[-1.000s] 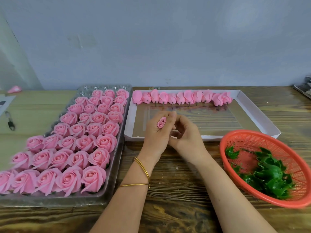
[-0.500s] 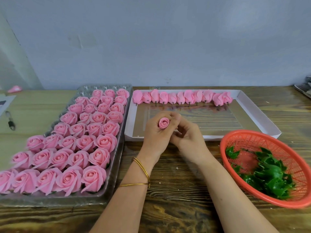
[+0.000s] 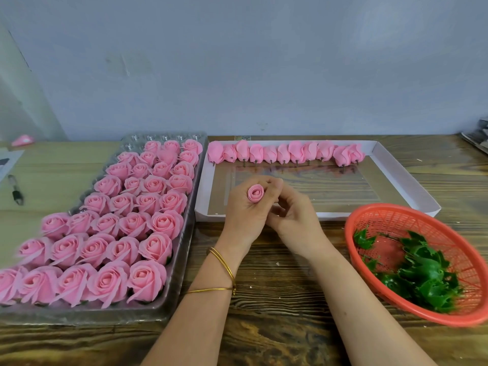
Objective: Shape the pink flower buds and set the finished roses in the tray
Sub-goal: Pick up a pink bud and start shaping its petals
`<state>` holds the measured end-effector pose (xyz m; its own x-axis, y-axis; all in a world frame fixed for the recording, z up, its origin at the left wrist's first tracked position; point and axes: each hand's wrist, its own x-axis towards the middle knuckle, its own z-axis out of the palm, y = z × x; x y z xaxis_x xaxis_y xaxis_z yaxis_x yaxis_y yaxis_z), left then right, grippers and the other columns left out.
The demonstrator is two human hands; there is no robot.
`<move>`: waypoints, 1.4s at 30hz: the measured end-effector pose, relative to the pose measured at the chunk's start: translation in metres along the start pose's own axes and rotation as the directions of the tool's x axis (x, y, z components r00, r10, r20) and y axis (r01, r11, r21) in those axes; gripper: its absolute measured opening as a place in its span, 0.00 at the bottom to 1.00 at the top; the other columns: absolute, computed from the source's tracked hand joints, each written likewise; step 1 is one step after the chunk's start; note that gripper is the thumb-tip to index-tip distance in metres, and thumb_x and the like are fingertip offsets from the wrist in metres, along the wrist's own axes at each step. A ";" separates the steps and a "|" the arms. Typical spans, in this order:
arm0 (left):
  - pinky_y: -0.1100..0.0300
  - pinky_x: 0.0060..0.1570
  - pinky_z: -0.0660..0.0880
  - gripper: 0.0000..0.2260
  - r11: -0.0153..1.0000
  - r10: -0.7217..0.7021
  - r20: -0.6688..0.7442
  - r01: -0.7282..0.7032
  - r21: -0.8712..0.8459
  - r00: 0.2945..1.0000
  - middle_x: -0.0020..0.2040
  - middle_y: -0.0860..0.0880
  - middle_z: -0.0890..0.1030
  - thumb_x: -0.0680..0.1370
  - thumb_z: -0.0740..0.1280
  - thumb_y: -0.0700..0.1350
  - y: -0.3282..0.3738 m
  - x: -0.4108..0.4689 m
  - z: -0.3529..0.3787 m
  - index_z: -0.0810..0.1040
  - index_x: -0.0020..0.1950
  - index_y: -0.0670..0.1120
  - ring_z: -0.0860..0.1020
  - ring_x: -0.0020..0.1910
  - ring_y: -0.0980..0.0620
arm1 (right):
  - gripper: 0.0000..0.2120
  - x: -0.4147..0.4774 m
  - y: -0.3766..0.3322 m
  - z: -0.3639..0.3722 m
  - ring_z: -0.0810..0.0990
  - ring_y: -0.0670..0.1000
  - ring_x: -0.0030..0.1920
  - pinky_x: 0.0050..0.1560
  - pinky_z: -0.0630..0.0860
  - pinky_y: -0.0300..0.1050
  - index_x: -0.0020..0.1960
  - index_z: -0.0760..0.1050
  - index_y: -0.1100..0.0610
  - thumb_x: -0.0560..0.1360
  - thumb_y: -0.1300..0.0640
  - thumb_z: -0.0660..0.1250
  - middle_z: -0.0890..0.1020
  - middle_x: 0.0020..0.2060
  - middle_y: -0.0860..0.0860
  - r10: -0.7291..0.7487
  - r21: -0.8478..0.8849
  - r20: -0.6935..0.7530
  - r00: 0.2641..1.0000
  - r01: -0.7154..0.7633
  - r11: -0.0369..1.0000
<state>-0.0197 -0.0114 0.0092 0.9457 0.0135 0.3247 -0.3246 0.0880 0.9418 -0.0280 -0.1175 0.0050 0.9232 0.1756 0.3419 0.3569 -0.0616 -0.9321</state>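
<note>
Head view: since a second ago the bud point(image 3: 255, 192) has turned in the fingers. Then it showed as a narrow, side-on roll; now its spiral top faces the camera and looks round. The right hand point(image 3: 295, 220) has closed in against the left hand point(image 3: 245, 215), and the two now touch below the bud. Nothing on the table point(image 3: 277, 299) has shifted.

The left hand is raised with its back toward the camera, fingers curled round the bud so that it is grasped near their tips. It is held above the near edge of the white box point(image 3: 412, 191). Two thin gold bangles point(image 3: 224, 262) sit on that wrist. The right hand lies just to the right and slightly lower, its fingers bent inward toward the left hand. Their tips are hidden, so I cannot tell whether they grip the bud's underside or hold nothing.

The finished roses point(image 3: 148, 204) fill the clear plastic tray point(image 3: 184, 233) on the left, packed in rows. A row of loose buds point(image 3: 285, 154) lies along the far side of the white box. A red basket point(image 3: 449, 233) with green leaves point(image 3: 422, 276) stands to the right of the arms. A pen point(image 3: 15, 191) lies at the far left.
</note>
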 end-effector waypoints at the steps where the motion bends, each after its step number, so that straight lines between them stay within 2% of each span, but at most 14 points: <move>1: 0.53 0.47 0.80 0.03 1.000 0.002 0.000 -0.002 0.005 1.000 0.43 0.49 0.84 0.76 0.70 0.45 0.000 0.000 0.000 0.81 0.43 0.49 0.81 0.45 0.52 | 0.21 0.000 0.000 -0.001 0.81 0.52 0.57 0.59 0.79 0.50 0.58 0.79 0.54 0.71 0.73 0.68 0.82 0.54 0.56 0.000 0.009 0.010 1.000 -0.001 1.000; 5: 0.58 0.45 0.80 0.06 0.999 0.024 0.017 -0.024 0.026 1.000 0.43 0.48 0.83 0.77 0.70 0.46 0.001 0.000 -0.001 0.81 0.40 0.54 0.81 0.44 0.54 | 0.20 0.000 -0.002 -0.002 0.80 0.53 0.59 0.61 0.77 0.53 0.56 0.80 0.50 0.70 0.70 0.68 0.82 0.55 0.56 0.024 0.053 0.028 0.999 -0.026 0.998; 9: 0.57 0.44 0.79 0.08 0.998 0.023 -0.014 -0.022 0.063 1.000 0.39 0.45 0.82 0.78 0.68 0.49 0.001 0.000 -0.001 0.79 0.38 0.54 0.81 0.42 0.51 | 0.19 -0.001 -0.002 -0.001 0.81 0.53 0.56 0.57 0.79 0.49 0.57 0.81 0.53 0.70 0.69 0.68 0.83 0.52 0.55 0.037 0.008 0.020 0.999 -0.037 0.999; 12: 0.61 0.43 0.77 0.09 0.997 0.019 -0.062 -0.014 0.081 0.998 0.39 0.53 0.80 0.76 0.67 0.51 0.001 0.001 0.000 0.79 0.38 0.50 0.80 0.41 0.56 | 0.20 -0.001 -0.004 -0.001 0.82 0.51 0.50 0.50 0.79 0.44 0.58 0.79 0.55 0.70 0.71 0.67 0.84 0.47 0.51 0.090 0.037 -0.052 0.995 -0.088 0.995; 14: 0.67 0.45 0.74 0.12 0.987 0.059 -0.096 -0.043 0.156 0.994 0.43 0.55 0.79 0.78 0.67 0.48 0.000 0.003 0.001 0.78 0.34 0.50 0.78 0.43 0.61 | 0.16 0.000 -0.009 -0.003 0.81 0.49 0.45 0.47 0.78 0.41 0.54 0.79 0.54 0.68 0.65 0.66 0.83 0.43 0.48 0.118 0.097 -0.160 0.980 -0.103 0.990; 16: 0.69 0.42 0.72 0.14 0.972 0.089 -0.106 -0.063 0.227 0.990 0.42 0.52 0.78 0.79 0.66 0.48 -0.001 0.003 0.001 0.77 0.32 0.50 0.77 0.41 0.61 | 0.15 0.000 -0.012 -0.005 0.81 0.53 0.47 0.49 0.79 0.44 0.54 0.78 0.57 0.67 0.60 0.66 0.83 0.44 0.53 0.121 0.114 -0.239 0.964 -0.096 0.989; 19: 0.64 0.34 0.71 0.15 0.959 0.086 -0.070 -0.064 0.276 0.994 0.31 0.52 0.77 0.80 0.65 0.49 -0.004 0.002 0.001 0.77 0.34 0.46 0.75 0.33 0.56 | 0.15 -0.001 -0.015 -0.003 0.80 0.56 0.52 0.50 0.79 0.45 0.54 0.78 0.56 0.71 0.51 0.68 0.81 0.51 0.59 0.113 0.083 -0.248 0.962 -0.096 0.992; 21: 0.62 0.35 0.74 0.14 0.965 0.079 -0.033 -0.068 0.255 0.996 0.33 0.51 0.79 0.80 0.65 0.48 -0.005 0.001 0.002 0.79 0.37 0.44 0.78 0.34 0.53 | 0.15 -0.001 -0.015 0.001 0.80 0.55 0.53 0.48 0.78 0.41 0.53 0.78 0.54 0.71 0.48 0.69 0.80 0.52 0.59 0.119 0.059 -0.235 0.965 -0.108 0.992; 24: 0.48 0.44 0.79 0.12 0.977 0.043 -0.003 -0.042 0.208 0.999 0.39 0.46 0.83 0.80 0.65 0.47 -0.006 0.000 0.006 0.81 0.42 0.42 0.82 0.42 0.47 | 0.12 -0.001 -0.014 0.003 0.80 0.53 0.54 0.53 0.78 0.48 0.54 0.77 0.54 0.72 0.52 0.73 0.79 0.53 0.59 0.125 0.010 -0.218 0.968 -0.126 0.992; 25: 0.48 0.45 0.79 0.11 0.974 0.032 -0.001 -0.031 0.223 0.999 0.39 0.46 0.83 0.80 0.66 0.48 -0.006 -0.001 0.006 0.82 0.42 0.44 0.82 0.43 0.48 | 0.12 -0.002 -0.014 0.003 0.80 0.53 0.54 0.55 0.79 0.51 0.55 0.78 0.54 0.73 0.54 0.73 0.79 0.53 0.58 0.126 -0.014 -0.214 0.969 -0.132 0.991; 31: 0.63 0.36 0.75 0.11 0.944 0.076 0.011 -0.075 0.321 0.997 0.33 0.50 0.80 0.80 0.66 0.48 -0.006 -0.001 0.004 0.79 0.38 0.49 0.79 0.36 0.55 | 0.14 -0.003 -0.018 0.003 0.80 0.52 0.55 0.57 0.78 0.55 0.55 0.78 0.55 0.72 0.54 0.74 0.81 0.52 0.55 0.140 -0.041 -0.198 0.970 -0.151 0.988; 34: 0.68 0.34 0.71 0.13 0.936 0.080 0.021 -0.082 0.343 0.997 0.29 0.56 0.76 0.80 0.66 0.47 -0.007 -0.002 0.006 0.76 0.35 0.53 0.75 0.33 0.58 | 0.14 -0.003 -0.019 0.003 0.80 0.53 0.55 0.59 0.77 0.57 0.56 0.78 0.56 0.72 0.60 0.75 0.81 0.51 0.54 0.152 -0.040 -0.193 0.969 -0.162 0.986; 39: 0.68 0.34 0.70 0.16 0.932 0.069 0.014 -0.069 0.357 0.998 0.27 0.60 0.75 0.80 0.66 0.46 -0.009 -0.002 0.006 0.72 0.31 0.56 0.74 0.32 0.60 | 0.12 -0.003 -0.022 0.004 0.79 0.53 0.56 0.59 0.77 0.59 0.56 0.78 0.57 0.73 0.61 0.73 0.81 0.51 0.54 0.142 -0.089 -0.187 0.972 -0.161 0.983; 42: 0.66 0.35 0.73 0.15 0.941 0.052 -0.015 -0.044 0.337 0.999 0.29 0.59 0.77 0.80 0.66 0.47 -0.007 -0.001 0.006 0.74 0.32 0.54 0.77 0.34 0.59 | 0.10 -0.003 -0.025 0.004 0.80 0.51 0.54 0.58 0.77 0.55 0.55 0.78 0.57 0.75 0.59 0.71 0.82 0.50 0.53 0.124 -0.130 -0.195 0.973 -0.151 0.980</move>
<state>-0.0179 -0.0178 0.0025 0.9276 0.0334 0.3720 -0.3522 -0.2533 0.9010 -0.0402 -0.1128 0.0268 0.9704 -0.0279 0.2400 0.2287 -0.2145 -0.9496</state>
